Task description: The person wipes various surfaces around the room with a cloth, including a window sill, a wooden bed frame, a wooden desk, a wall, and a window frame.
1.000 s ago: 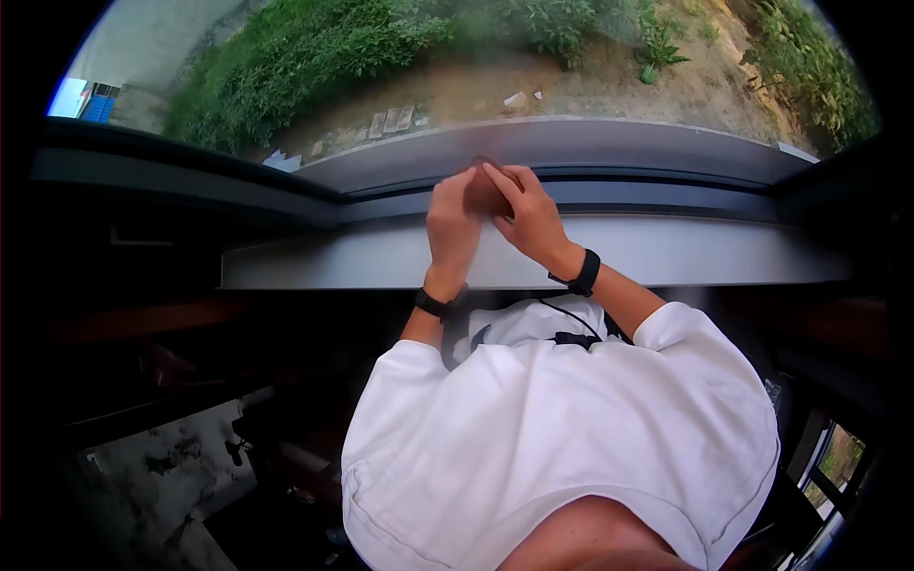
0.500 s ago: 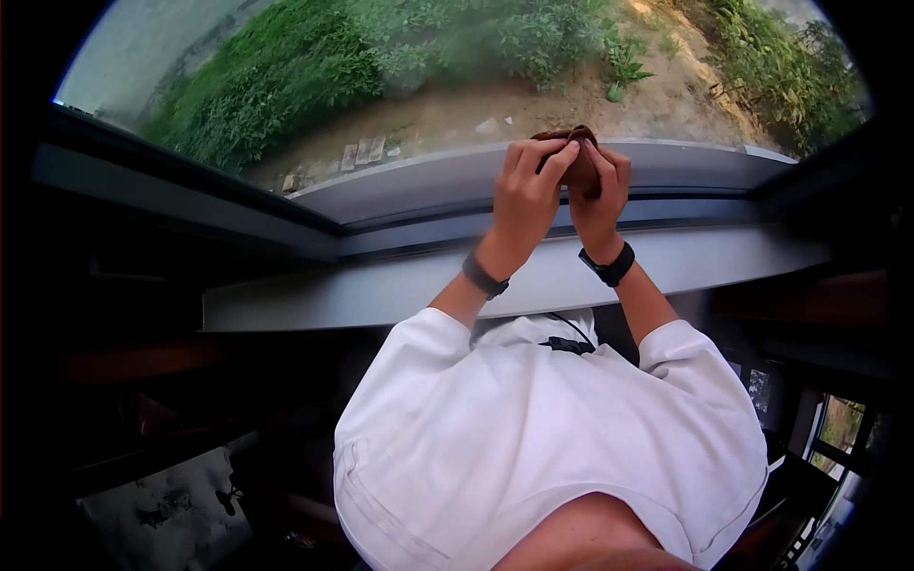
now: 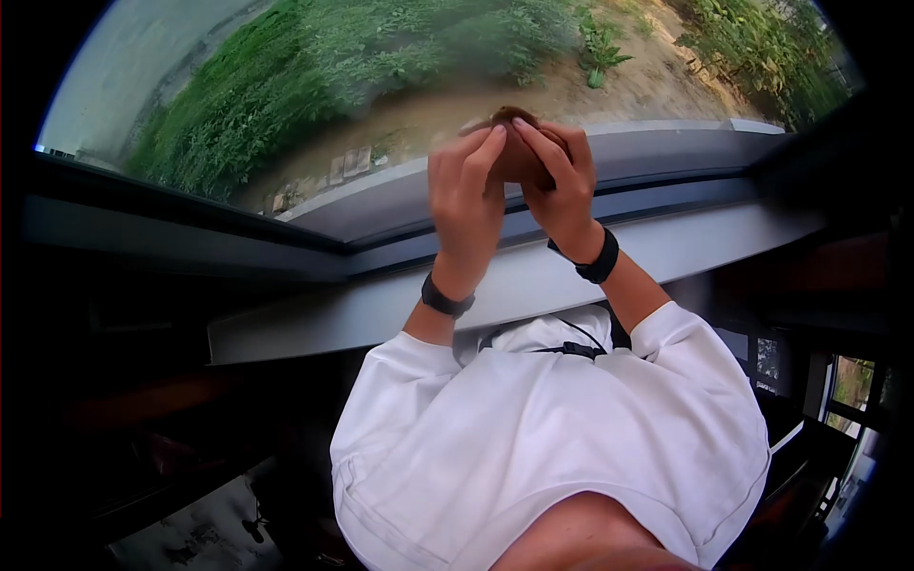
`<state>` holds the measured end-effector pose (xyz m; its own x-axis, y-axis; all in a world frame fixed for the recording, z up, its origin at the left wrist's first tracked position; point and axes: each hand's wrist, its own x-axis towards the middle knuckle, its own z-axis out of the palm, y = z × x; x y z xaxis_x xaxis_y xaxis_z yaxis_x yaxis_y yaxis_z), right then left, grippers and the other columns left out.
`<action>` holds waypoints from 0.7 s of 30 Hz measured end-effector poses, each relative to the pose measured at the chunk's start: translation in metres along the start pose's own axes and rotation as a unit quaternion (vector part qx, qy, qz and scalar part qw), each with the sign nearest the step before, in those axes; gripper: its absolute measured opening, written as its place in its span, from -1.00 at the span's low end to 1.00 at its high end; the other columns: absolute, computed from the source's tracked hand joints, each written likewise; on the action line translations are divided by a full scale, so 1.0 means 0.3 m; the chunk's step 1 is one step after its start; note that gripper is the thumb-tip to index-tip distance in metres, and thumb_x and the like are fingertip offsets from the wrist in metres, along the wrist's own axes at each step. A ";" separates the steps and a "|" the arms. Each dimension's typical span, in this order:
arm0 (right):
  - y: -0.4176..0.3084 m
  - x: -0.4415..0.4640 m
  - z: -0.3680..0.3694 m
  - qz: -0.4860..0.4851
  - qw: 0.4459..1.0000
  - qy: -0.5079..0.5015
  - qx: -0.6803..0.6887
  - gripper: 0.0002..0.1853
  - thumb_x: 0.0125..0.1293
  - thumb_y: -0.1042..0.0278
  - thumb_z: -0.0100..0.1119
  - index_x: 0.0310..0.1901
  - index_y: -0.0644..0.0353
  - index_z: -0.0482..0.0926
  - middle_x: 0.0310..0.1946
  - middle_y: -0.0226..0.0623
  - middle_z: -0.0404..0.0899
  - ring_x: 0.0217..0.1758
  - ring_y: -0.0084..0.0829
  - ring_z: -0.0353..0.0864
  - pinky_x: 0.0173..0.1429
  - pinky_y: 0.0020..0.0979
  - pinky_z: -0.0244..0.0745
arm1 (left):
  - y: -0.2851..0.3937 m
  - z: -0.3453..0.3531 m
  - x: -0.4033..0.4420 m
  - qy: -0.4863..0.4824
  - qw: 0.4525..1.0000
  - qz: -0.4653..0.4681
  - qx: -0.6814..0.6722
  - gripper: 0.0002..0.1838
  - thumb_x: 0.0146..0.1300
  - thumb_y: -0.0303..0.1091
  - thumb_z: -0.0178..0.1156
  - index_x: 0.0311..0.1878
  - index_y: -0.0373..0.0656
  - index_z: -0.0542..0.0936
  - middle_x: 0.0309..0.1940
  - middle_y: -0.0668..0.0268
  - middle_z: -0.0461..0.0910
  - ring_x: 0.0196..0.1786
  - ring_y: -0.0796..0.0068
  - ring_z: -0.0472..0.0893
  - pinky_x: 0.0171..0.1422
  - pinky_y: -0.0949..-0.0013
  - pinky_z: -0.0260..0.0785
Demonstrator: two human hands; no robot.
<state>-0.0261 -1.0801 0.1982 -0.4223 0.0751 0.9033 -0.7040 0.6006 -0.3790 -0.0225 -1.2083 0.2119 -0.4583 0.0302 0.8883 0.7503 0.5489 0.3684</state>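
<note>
Both hands hold one brown, folded leather-like item (image 3: 520, 162), which may be a wallet; its kind is not plain. My left hand (image 3: 465, 186) is closed on its left side, with the index finger and thumb near the upper edge. My right hand (image 3: 564, 181) grips the right side, its index fingertip close to the left one at the top. Much of the item is hidden behind the fingers. It is held up over the sill, in front of the window glass. Each wrist wears a black band, the left band (image 3: 447, 296) and the right band (image 3: 600, 257).
A pale window sill (image 3: 381, 309) runs across below the hands, with the dark window frame (image 3: 190, 224) behind it. Bushes (image 3: 314, 86) and bare soil lie outside the glass. At lower left, a pale patterned surface (image 3: 195, 523) shows in the dark room.
Both hands and the brown item have shifted left in view, as the whole scene tilted a little. The hands are slightly further apart, and more of the item's brown face shows between them.
</note>
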 end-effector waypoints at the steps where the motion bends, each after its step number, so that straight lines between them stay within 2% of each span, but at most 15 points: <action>1: 0.003 0.034 -0.021 -0.003 1.000 0.016 -0.016 -0.28 -0.18 0.83 0.25 0.13 0.08 0.66 -0.09 -0.21 0.56 -0.10 -0.15 0.63 -0.09 -0.25 0.61 | 0.019 0.013 0.042 0.007 1.000 0.013 -0.006 -0.39 -0.13 -0.86 0.25 0.06 -0.13 0.66 -0.05 0.17 0.67 -0.03 0.11 0.62 0.05 0.23 0.54; 5: 0.066 0.085 -0.125 0.001 0.996 0.067 -0.052 -0.29 -0.11 0.86 0.21 0.17 0.14 0.62 -0.05 -0.17 0.55 -0.04 -0.14 0.61 -0.04 -0.27 0.59 | 0.102 0.126 0.137 0.005 0.997 0.057 -0.048 -0.37 -0.13 -0.81 0.27 0.09 -0.08 0.67 -0.05 0.24 0.68 -0.03 0.14 0.61 0.06 0.20 0.52; 8: 0.130 0.023 -0.165 0.031 0.994 0.083 -0.062 -0.37 -0.03 0.85 0.21 0.17 0.21 0.58 -0.04 -0.17 0.55 0.04 -0.14 0.56 0.02 -0.30 0.56 | 0.129 0.193 0.107 -0.036 0.995 0.042 -0.079 -0.41 -0.08 -0.74 0.29 0.09 -0.06 0.67 -0.06 0.27 0.69 -0.02 0.14 0.61 0.06 0.20 0.52; 11: 0.186 -0.104 -0.164 0.073 0.991 0.081 -0.073 -0.40 -0.03 0.83 0.24 0.14 0.23 0.58 -0.04 -0.17 0.55 0.05 -0.13 0.56 0.01 -0.29 0.55 | 0.117 0.225 0.020 -0.081 0.993 0.015 -0.086 -0.46 -0.04 -0.70 0.29 0.07 -0.07 0.68 -0.06 0.27 0.69 -0.02 0.13 0.62 0.04 0.20 0.53; 14: 0.188 -0.197 -0.136 0.083 0.993 0.047 -0.072 -0.42 -0.03 0.80 0.27 0.11 0.20 0.58 -0.07 -0.15 0.56 -0.02 -0.10 0.59 -0.01 -0.27 0.56 | 0.067 0.226 -0.092 -0.093 0.992 -0.013 -0.081 -0.48 -0.03 -0.72 0.27 0.05 -0.09 0.68 -0.04 0.24 0.69 -0.04 0.12 0.64 0.03 0.21 0.55; 16: 0.175 -0.234 -0.105 0.083 0.993 0.030 -0.075 -0.41 -0.07 0.80 0.27 0.09 0.18 0.60 -0.10 -0.14 0.56 -0.08 -0.07 0.60 -0.04 -0.26 0.57 | 0.034 0.190 -0.142 -0.087 0.994 -0.025 -0.064 -0.42 -0.10 -0.74 0.28 0.07 -0.09 0.67 -0.04 0.29 0.67 -0.01 0.15 0.63 0.00 0.22 0.57; 18: 0.139 -0.211 -0.082 0.082 0.995 0.016 -0.053 -0.40 -0.10 0.80 0.27 0.08 0.18 0.62 -0.11 -0.14 0.56 -0.09 -0.07 0.61 -0.05 -0.25 0.58 | 0.026 0.142 -0.132 -0.080 0.995 -0.027 -0.050 -0.35 -0.16 -0.80 0.27 0.10 -0.10 0.66 -0.02 0.28 0.66 0.00 0.13 0.64 0.01 0.22 0.57; 21: 0.113 -0.140 -0.078 0.057 0.998 0.010 -0.041 -0.37 -0.14 0.80 0.28 0.08 0.14 0.65 -0.12 -0.17 0.56 -0.14 -0.09 0.63 -0.11 -0.26 0.60 | 0.034 0.112 -0.092 -0.071 0.996 -0.030 -0.040 -0.34 -0.14 -0.82 0.25 0.12 -0.10 0.64 -0.01 0.24 0.66 0.01 0.12 0.64 0.04 0.20 0.56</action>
<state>-0.0188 -1.0440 0.1520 -0.4847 0.1614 0.8597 -0.6034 0.6498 -0.4622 -0.0183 -1.1754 0.1818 -0.5618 0.1201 0.8185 0.7526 0.4850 0.4453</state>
